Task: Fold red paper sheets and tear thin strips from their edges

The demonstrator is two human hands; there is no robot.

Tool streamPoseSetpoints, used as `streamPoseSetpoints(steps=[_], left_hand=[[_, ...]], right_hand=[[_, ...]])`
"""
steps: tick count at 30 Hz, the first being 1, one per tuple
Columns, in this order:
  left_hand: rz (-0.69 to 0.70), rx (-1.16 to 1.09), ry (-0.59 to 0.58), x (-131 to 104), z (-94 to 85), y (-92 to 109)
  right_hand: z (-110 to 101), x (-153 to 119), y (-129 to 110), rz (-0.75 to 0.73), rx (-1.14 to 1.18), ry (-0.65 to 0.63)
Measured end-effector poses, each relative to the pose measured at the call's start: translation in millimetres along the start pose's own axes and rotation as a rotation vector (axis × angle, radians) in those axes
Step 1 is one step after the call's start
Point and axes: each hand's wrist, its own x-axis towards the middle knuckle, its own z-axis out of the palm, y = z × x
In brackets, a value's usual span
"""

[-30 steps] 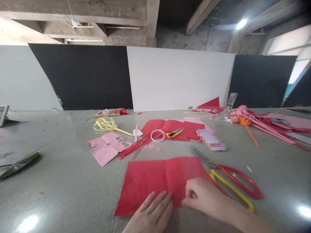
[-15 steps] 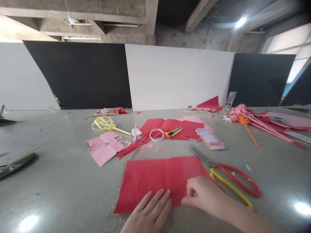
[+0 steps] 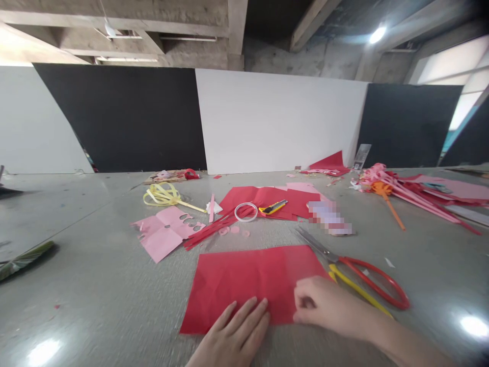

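Note:
A red sheet of paper (image 3: 244,278), faintly creased and apparently folded, lies flat on the grey table in front of me. My left hand (image 3: 239,331) rests palm down on its near edge, fingers stretched out. At the near right edge of the sheet, my right hand (image 3: 324,305) has its fingers curled, with thumb and forefinger pinched on the paper. Just beyond the right hand lie large scissors (image 3: 326,254) with one red and one yellow handle, their blades pointing away to the left.
Behind the sheet lie red strips (image 3: 214,228), a white tape ring (image 3: 246,212), a yellow utility knife (image 3: 273,207) and a blurred-out flat object (image 3: 330,219). Pink cut paper (image 3: 162,232) and a yellow ribbon loop (image 3: 164,194) are left; pink strips (image 3: 420,196) spread right.
My right hand has slid slightly to the right along the near edge of the red paper. My left hand stays in place on the sheet.

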Motion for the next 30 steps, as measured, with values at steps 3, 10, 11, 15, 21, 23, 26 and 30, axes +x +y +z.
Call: streamPoseSetpoints(steps=[3, 10, 11, 15, 21, 23, 26, 30], left_hand=[[0.004, -0.027, -0.088, 2.5, -5.4, -0.5], [-0.003, -0.106, -0.201, 4.1, -10.7, -1.0], [-0.004, -0.116, -0.202, 4.0, -11.1, -1.2], [-0.020, -0.145, -0.207, 4.1, -12.1, -1.7], [-0.031, -0.181, -0.229, 3.0, -10.3, -0.7], [-0.040, -0.205, -0.228, 2.3, -10.3, -1.6], [-0.040, -0.281, -0.212, 1.7, -13.1, -4.9], [-0.059, -0.374, -0.215, 2.7, -19.2, -8.8]], right_hand=[[-0.8, 0.9, 1.0, -0.024, 0.009, -0.030], [-1.6, -1.4, 0.5, -0.027, -0.029, -0.029], [-1.9, -1.7, 0.7, -0.028, -0.040, -0.020], [-3.3, -1.9, 1.3, -0.031, -0.050, -0.030], [-3.2, -0.5, 0.9, -0.020, -0.062, -0.026], [-2.7, 0.3, 1.4, -0.032, -0.061, -0.021], [-2.1, 0.6, 2.8, -0.052, -0.060, -0.011], [-1.8, 0.0, 3.9, -0.074, -0.054, -0.007]])
